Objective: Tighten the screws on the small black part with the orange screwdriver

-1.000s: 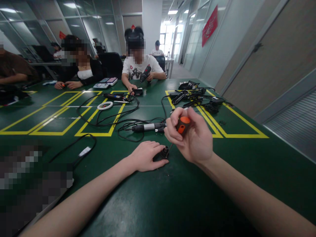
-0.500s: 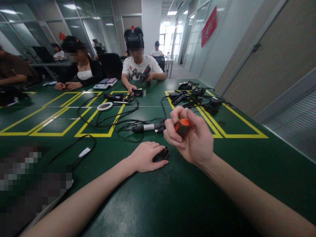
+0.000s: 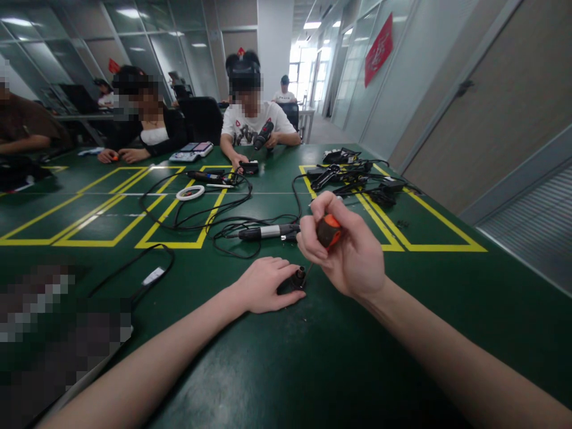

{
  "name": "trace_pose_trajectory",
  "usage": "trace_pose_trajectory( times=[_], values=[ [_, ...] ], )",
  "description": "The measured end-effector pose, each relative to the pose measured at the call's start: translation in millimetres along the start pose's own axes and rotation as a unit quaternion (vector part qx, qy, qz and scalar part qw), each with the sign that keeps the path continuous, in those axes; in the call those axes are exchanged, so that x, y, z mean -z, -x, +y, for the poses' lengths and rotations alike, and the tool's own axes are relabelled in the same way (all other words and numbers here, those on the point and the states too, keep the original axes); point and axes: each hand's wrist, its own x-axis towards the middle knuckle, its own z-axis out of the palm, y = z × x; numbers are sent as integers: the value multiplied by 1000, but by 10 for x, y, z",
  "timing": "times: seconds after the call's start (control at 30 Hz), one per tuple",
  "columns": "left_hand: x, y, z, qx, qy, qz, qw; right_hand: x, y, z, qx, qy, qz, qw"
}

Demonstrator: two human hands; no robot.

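My right hand (image 3: 346, 250) is closed round the black and orange handle of a screwdriver (image 3: 328, 231), held tilted with its thin shaft running down to the left. The tip meets a small black part (image 3: 294, 280) that lies on the green table (image 3: 313, 357). My left hand (image 3: 263, 283) lies on the table with its fingers pressed over the left side of that black part, holding it down. Most of the part is hidden under those fingers.
A black and silver corded tool (image 3: 263, 231) lies just beyond my hands among tangled cables (image 3: 196, 214). A white ring (image 3: 190, 192) and a heap of black gear (image 3: 353, 176) lie farther back. People sit across the table; one (image 3: 250, 119) holds a drill.
My right hand's fingers have shifted round the screwdriver handle, and the orange end has turned slightly. My left hand and the black part have stayed in place.
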Motion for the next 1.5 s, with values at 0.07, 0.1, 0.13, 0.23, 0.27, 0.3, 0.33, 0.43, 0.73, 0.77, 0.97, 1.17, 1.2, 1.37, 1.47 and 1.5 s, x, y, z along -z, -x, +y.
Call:
trace_pose_trajectory(
  times=[0.07, 0.1, 0.13, 0.23, 0.27, 0.3, 0.33, 0.43, 0.73, 0.77, 0.97, 1.17, 1.2, 1.37, 1.47, 1.5],
  values=[
    [4, -1, 2, 1, -1, -5, 1000, 1, -7, -3, 3, 9, 6, 1000],
    [6, 0, 3, 1, -1, -6, 1000, 1, -13, -5, 1, 11, 4, 1000],
    [7, 1, 3, 1, -1, -6, 1000, 2, -19, -9, -2, 11, 1, 1000],
    [8, 2, 3, 1, -6, -4, 1000, 2, -28, -23, -22, 7, -8, 1000],
    [9, 2, 4, 1, -8, -3, 1000, 1, -26, -28, -28, 5, -10, 1000],
    [10, 2, 5, 1, -9, -2, 1000, -1, -22, -31, -30, 2, -9, 999],
    [11, 2, 7, 0, -10, -1, 1000, -3, -17, -34, -29, -2, -6, 1000],
    [16, 1, 14, -2, -16, 2, 1000, -11, -8, -35, -18, -6, 8, 1000],
    [12, 6, 17, -3, -8, 2, 1000, -33, -8, -8, -10, -1, 6, 1000],
    [9, 6, 14, -2, -10, 3, 1000, -35, 1, -6, -10, -4, 2, 1000],
    [8, 2, 13, -4, -14, 5, 1000, -46, 10, -2, 9, 10, 25, 1000],
    [17, 1, 22, 1, -14, 4, 1000, -40, -12, -10, -6, 7, 19, 1000],
    [15, 1, 22, 1, -15, 4, 1000, -37, -6, -11, -5, 0, 16, 1000],
    [13, -1, 22, 0, -14, 4, 1000, -27, 7, -10, 8, 2, 22, 1000],
    [16, -3, 20, -2, -13, 4, 1000, -28, -9, -5, 9, 15, 22, 1000],
    [15, -3, 18, -3, -13, 4, 1000, -30, -13, -4, 5, 15, 23, 1000]
  ],
)
